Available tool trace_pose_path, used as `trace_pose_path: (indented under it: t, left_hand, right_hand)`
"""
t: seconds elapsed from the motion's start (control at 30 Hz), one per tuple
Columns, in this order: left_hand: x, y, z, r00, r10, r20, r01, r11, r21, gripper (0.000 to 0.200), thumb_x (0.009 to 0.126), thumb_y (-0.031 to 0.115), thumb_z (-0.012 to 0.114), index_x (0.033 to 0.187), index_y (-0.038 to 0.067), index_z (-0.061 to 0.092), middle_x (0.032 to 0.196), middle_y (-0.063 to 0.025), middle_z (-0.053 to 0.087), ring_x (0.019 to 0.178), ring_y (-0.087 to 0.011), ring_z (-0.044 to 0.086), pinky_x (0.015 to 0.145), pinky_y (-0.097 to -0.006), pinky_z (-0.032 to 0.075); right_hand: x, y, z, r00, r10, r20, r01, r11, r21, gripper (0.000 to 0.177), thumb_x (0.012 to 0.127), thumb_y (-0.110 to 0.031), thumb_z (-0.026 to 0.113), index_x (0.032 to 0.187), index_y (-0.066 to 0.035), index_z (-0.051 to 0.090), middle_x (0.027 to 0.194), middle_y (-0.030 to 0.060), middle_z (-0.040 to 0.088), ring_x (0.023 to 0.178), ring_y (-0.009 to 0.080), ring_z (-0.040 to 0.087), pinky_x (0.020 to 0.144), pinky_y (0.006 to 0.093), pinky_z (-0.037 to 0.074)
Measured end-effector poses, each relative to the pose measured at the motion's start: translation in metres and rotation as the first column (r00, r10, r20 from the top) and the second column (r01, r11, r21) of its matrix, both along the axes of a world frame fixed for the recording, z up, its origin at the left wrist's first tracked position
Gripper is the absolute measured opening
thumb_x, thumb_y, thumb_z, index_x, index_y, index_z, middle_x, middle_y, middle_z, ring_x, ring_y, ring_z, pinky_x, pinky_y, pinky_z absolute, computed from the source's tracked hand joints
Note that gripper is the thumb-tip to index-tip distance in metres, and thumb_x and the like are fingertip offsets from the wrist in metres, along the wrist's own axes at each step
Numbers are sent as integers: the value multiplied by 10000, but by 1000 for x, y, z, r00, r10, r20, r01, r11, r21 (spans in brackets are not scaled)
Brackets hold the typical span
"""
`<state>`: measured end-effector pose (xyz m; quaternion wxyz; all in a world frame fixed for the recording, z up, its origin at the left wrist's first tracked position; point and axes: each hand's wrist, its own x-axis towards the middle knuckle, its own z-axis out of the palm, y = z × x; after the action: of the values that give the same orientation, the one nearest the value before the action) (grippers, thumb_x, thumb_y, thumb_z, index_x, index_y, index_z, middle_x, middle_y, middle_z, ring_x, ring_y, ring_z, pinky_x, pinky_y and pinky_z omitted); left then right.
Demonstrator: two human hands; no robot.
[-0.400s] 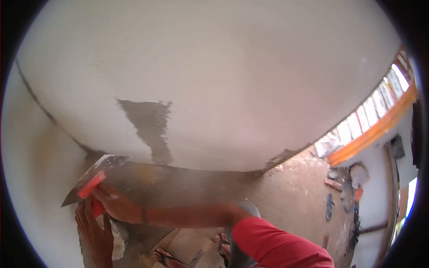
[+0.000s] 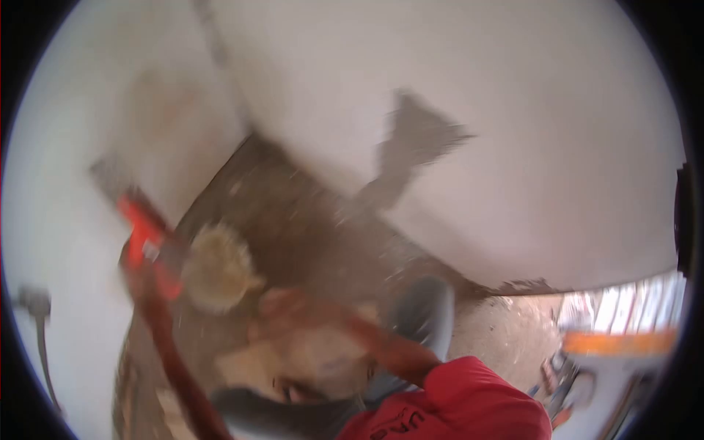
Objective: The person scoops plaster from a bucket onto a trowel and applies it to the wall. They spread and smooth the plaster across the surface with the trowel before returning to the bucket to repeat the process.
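Note:
A trowel with a red handle [image 2: 146, 238] and a wide blade is held up in front of the left wall. My left hand [image 2: 141, 270] is wrapped round its handle. Lower in the view and to the right, my right hand [image 2: 282, 304] is stretched over the floor, apart from the trowel. Motion blur hides its fingers. A pale round container [image 2: 218, 268] stands on the floor between my hands, close to the trowel.
A grey patch [image 2: 418, 139] marks the pale wall ahead [image 2: 550, 147]. At the left wall hangs a cable with a dark fitting [image 2: 34, 302]. Flat boards lie on the brown floor by my knees. An orange beam [image 2: 620, 342] crosses at the right.
The view has swung left and down. My right hand has left the red handle and moved right; my left hand now holds the trowel. The round container has come into fuller view.

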<state>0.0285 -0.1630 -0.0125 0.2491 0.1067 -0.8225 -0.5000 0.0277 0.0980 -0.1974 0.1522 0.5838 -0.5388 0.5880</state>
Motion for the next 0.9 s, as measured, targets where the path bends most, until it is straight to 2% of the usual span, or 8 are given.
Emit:
trace_pose_path:
  t: [0.1,0.17,0.23,0.3,0.4,0.57,0.67,0.9]
  left_hand:
    - [27,-45,-38,993,68,-98,-37,957,288,428,971,299,529,1319,53,487,1057,-47,547,926,-161,552,856,-337,483]
    - [30,-62,-68,977,103,-184,53,725,687,403,962,292,531,1290,59,507,1029,-32,548,908,-155,546,829,-332,480]
    - [20,-81,-86,967,221,-130,-27,592,805,394,921,146,558,1285,48,445,911,-48,565,758,-124,541,673,-314,482]
    - [7,-90,-88,966,249,-70,-130,703,699,393,903,109,571,1270,52,443,851,-50,575,700,-124,547,649,-299,480]
    - [-5,-130,-106,974,220,-57,-169,867,470,376,904,104,572,1251,51,439,799,-58,593,632,-124,553,620,-283,475]
    - [0,-166,-101,966,154,208,-199,956,217,191,895,114,576,1083,143,586,906,-52,621,740,-167,621,664,-327,496]
    - [1,-203,-157,947,254,198,-181,928,-325,129,866,107,581,936,177,664,1024,-78,579,893,-255,637,747,-405,506]
    - [-3,-226,-224,835,311,454,-118,907,-404,140,842,102,585,891,163,701,1138,-174,489,1033,-362,582,827,-493,493]
  right_hand:
    - [21,37,-51,794,-607,-4,524,682,510,175,908,-174,604,1040,-59,603,1067,139,625,1006,327,593,872,406,459]
    - [24,29,-60,620,-784,16,510,418,752,177,929,-230,561,973,-61,580,986,159,630,917,359,610,790,408,469]
    - [18,-4,-49,440,-837,325,160,430,889,228,946,-269,531,993,-49,566,998,188,633,933,415,597,816,451,468]
    - [6,-37,-26,325,-874,361,21,388,921,250,948,-273,518,1013,-34,551,996,222,631,934,449,588,826,493,463]
    - [-9,-86,-25,299,-948,112,337,214,917,282,941,-280,508,1041,-18,543,990,249,633,953,451,596,838,515,466]
    - [-44,-152,-11,654,-728,-207,200,-98,975,354,897,-299,528,1116,-25,567,1027,237,646,995,398,630,837,511,489]
    - [-52,-177,-58,820,-539,-193,54,-264,963,430,867,-319,550,1191,-37,564,1062,206,660,1010,367,645,844,496,501]
    - [-37,-203,18,919,-283,-273,171,-338,925,365,840,-287,607,1089,-21,591,1016,201,672,935,367,666,805,441,544]
